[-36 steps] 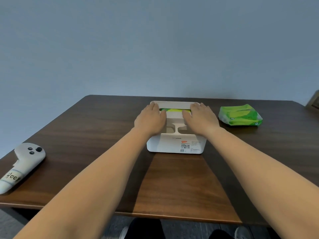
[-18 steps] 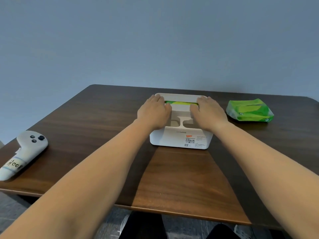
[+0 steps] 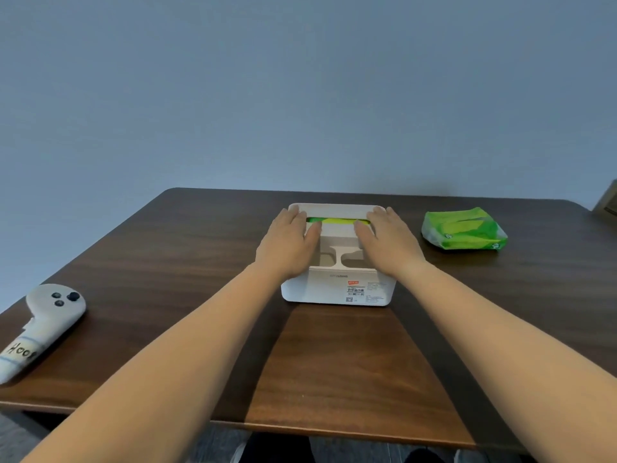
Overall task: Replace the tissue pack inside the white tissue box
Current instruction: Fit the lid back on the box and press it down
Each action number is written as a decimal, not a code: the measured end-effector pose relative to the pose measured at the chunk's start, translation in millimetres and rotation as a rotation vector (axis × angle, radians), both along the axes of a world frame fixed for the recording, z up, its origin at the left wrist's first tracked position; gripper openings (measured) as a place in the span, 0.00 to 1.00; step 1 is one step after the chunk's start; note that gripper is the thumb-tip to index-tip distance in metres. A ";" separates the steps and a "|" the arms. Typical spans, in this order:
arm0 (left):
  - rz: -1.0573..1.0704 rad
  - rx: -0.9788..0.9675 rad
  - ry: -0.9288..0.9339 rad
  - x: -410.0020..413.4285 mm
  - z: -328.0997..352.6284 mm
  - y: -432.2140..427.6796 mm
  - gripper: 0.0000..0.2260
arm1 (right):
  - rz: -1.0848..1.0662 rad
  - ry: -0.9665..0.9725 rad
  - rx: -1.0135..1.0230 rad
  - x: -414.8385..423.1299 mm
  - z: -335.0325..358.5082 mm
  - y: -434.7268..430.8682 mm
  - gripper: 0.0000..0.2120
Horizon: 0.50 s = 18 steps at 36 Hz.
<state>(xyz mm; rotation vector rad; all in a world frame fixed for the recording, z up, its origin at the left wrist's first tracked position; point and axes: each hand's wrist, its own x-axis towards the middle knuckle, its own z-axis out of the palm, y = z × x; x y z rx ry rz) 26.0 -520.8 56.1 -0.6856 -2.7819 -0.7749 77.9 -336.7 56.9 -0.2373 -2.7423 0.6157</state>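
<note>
A person's two bare forearms reach across a dark brown wooden table [image 3: 334, 355] toward a white rectangular plastic tissue box [image 3: 337, 289] that sits near the table's middle, its near wall carrying a small printed label with an orange patch. The left hand [image 3: 287, 243] lies palm down on the left part of the box's top, and the right hand [image 3: 389, 243] lies palm down on the right part; the fingers of both hands are stretched out flat and close together, pressing on the box rather than curled around anything. Between the two hands shows a white inner panel [image 3: 339, 253] with cut-out openings, set within the box's top. Just beyond that panel, along the far edge of the box's opening, a strip of a bright green tissue pack [image 3: 337, 221] is visible inside the box, partly covered by the fingertips on either side. A second green plastic-wrapped tissue pack [image 3: 464, 228] lies on the table to the right of the box, apart from it and clear of the right hand. Near the table's left front edge, well apart from the box, rests a white handheld controller [image 3: 40, 325] with dark buttons on its round head and a taped label with handwriting on its grip. A plain blue-grey wall [image 3: 300, 95] fills the view behind the table.
</note>
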 end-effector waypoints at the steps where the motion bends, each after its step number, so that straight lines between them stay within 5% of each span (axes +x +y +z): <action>1: 0.003 0.022 -0.031 4.1 -1.2 -1.2 0.24 | 0.011 0.011 -0.048 2.5 -2.5 0.3 0.30; 13: -0.011 0.294 -0.257 42.3 -15.8 -26.1 0.46 | 0.069 0.056 -0.487 47.5 -21.8 -6.5 0.45; 18: 0.017 0.312 -0.282 54.4 -28.2 -33.1 0.37 | 0.052 -0.013 -0.525 67.5 -31.5 -3.1 0.46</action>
